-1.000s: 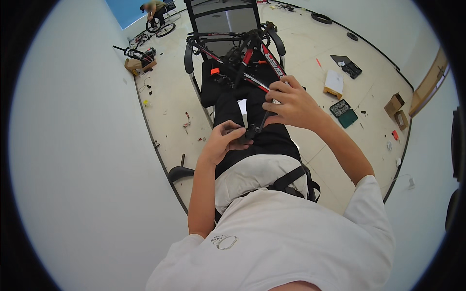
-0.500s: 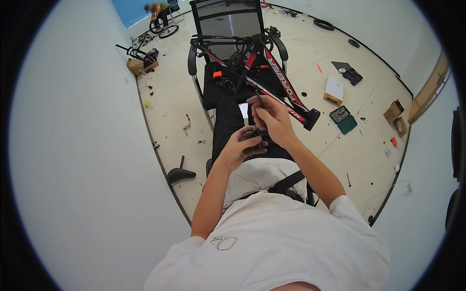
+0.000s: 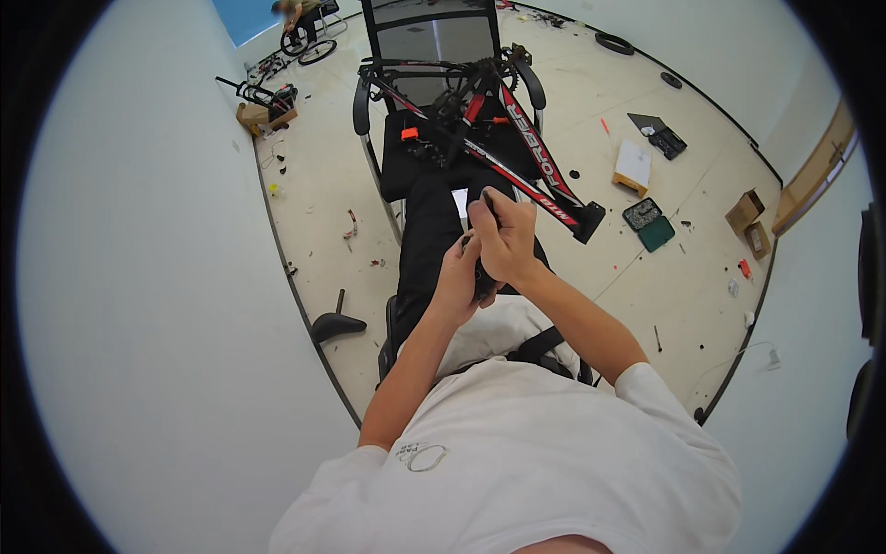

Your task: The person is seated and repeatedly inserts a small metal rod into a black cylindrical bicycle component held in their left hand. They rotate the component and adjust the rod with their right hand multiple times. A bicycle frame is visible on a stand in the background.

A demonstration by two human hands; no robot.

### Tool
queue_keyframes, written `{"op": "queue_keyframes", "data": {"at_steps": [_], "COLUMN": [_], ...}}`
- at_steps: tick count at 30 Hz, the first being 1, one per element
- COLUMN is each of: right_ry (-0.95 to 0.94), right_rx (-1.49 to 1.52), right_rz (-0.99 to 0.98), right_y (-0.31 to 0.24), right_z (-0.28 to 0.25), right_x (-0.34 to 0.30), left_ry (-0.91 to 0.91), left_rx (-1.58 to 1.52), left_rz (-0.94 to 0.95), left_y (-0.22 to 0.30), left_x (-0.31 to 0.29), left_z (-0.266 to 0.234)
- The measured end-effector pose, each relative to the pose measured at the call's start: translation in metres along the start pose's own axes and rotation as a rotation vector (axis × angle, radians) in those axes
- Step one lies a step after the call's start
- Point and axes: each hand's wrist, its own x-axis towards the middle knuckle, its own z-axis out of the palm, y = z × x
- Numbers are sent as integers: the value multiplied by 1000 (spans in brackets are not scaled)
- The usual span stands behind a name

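Above my lap, my left hand (image 3: 456, 284) is closed around a small dark metal part (image 3: 481, 282), mostly hidden by the fingers. Close against it, my right hand (image 3: 508, 242) is wrapped round a thin dark tool (image 3: 488, 199) whose end sticks out past the fist. The tool's kind is too small to make out, and its lower end is hidden between the hands. Beyond them, a black, red and white bicycle frame (image 3: 529, 145) lies across a black office chair (image 3: 395, 171). Neither hand touches the frame.
An orange item (image 3: 409, 135) sits on the chair. A bike saddle (image 3: 339, 326) lies on the floor at left. To the right are a green case of small parts (image 3: 657, 234), a white and yellow box (image 3: 632, 166) and cardboard boxes (image 3: 744, 212). Far left, a person (image 3: 301, 17) handles a wheel.
My right hand has moved down and closed into a fist round the tool, now touching my left hand. The left hand has turned, covering more of the dark part. The view has shifted slightly.
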Motion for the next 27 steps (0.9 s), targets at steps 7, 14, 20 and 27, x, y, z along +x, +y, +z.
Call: {"op": "queue_keyframes", "data": {"at_steps": [7, 14, 20, 27], "right_ry": [-25, -529, -421, -506], "right_rx": [-129, -249, 106, 241], "right_rz": [-495, -508, -12, 644], "right_y": [13, -25, -18, 40], "right_z": [-12, -32, -31, -38], "right_x": [-17, -17, -38, -48], "left_ry": [-127, 133, 207, 31], "left_rx": [154, 149, -67, -238], "left_rz": [209, 223, 256, 296], "left_y": [-6, 16, 38, 61], "left_x": [1, 1, -1, -11], "left_z": [-6, -6, -17, -30]}}
